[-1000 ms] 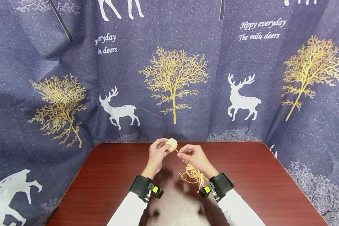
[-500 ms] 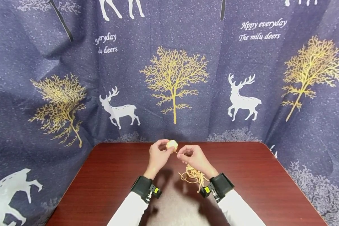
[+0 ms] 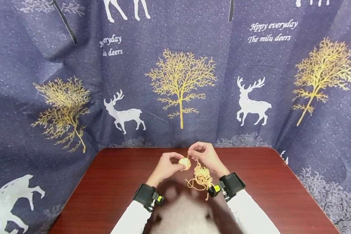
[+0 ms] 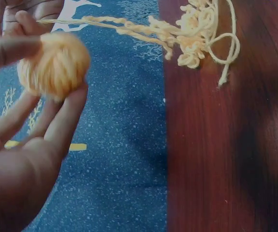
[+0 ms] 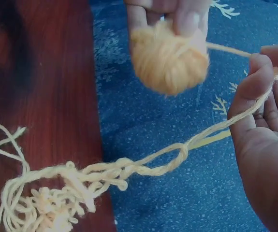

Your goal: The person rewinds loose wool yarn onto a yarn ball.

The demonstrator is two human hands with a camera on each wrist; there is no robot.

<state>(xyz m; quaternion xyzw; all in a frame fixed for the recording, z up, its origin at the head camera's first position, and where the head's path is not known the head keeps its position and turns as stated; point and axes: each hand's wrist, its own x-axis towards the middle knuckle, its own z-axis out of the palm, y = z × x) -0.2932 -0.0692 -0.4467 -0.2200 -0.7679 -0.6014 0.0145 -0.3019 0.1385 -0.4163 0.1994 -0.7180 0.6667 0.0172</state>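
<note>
A small yellow ball of yarn (image 3: 185, 163) is pinched between the thumb and fingers of my left hand (image 3: 167, 166). Just right of it and a little higher, my right hand (image 3: 207, 157) pinches the strand of yarn (image 5: 229, 49) that runs taut to the ball. From the right hand more yarn hangs down to a loose, tangled heap of yarn (image 3: 202, 177). In the right wrist view this hanging length looks looped and twisted. The left wrist view shows the ball with its windings, the thumb over its top and fingers beneath.
The hands are above a reddish-brown table (image 3: 123, 175), toward its far edge. Behind it hangs a dark blue curtain (image 3: 175, 29) printed with deer and trees. Each wrist wears a black strap with a small camera (image 3: 156, 199).
The left hand has brought the yarn ball nearer and slightly right. My right hand has risen a little and shifted right, the strand now standing upright from the ball. The heap has been drawn up partly.
</note>
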